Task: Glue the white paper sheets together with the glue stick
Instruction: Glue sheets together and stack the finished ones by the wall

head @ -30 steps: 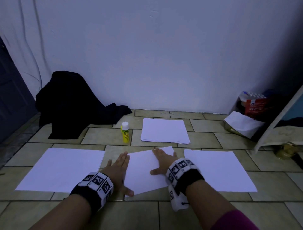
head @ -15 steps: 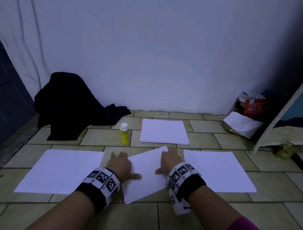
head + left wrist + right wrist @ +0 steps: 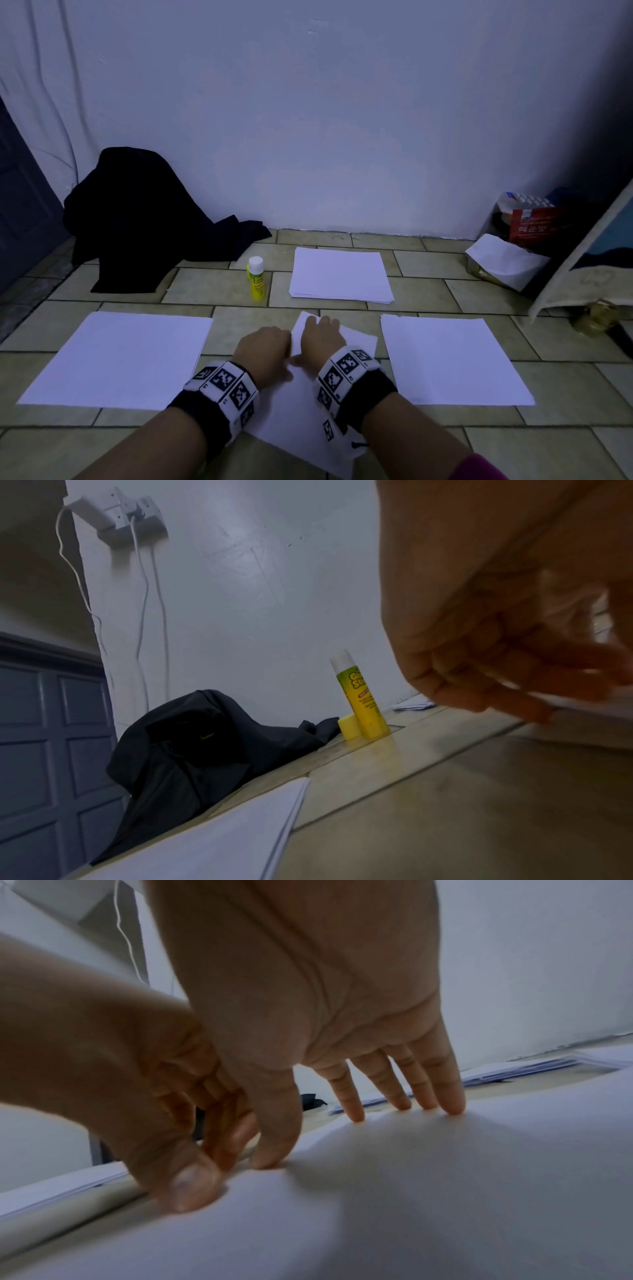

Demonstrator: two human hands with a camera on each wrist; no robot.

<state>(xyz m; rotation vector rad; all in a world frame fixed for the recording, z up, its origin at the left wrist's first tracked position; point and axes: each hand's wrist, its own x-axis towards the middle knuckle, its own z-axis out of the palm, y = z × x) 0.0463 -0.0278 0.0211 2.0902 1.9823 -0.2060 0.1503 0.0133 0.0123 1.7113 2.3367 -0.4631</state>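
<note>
A white middle sheet (image 3: 301, 404) lies skewed on the tiled floor, one corner pointing away from me. My right hand (image 3: 323, 337) presses on it with straight fingers (image 3: 424, 1093). My left hand (image 3: 265, 349) is at the sheet's left edge, thumb (image 3: 192, 1185) on top and fingers curled at the edge, pinching it. The yellow glue stick (image 3: 256, 282) stands upright beyond the hands, untouched, with a small yellow cap (image 3: 349, 727) beside it. Other white paper lies at left (image 3: 120, 356), at right (image 3: 452, 359) and as a stack at the back (image 3: 340, 275).
A black cloth heap (image 3: 144, 219) lies against the wall at back left, beside a dark door (image 3: 20, 205). Bags and a red packet (image 3: 527, 233) sit at back right behind a leaning board (image 3: 589, 260). Cables (image 3: 143, 588) hang down the wall.
The middle sheet has turned further askew. My left hand slid right to the sheet's edge and curled its fingers; both hands now sit close together.
</note>
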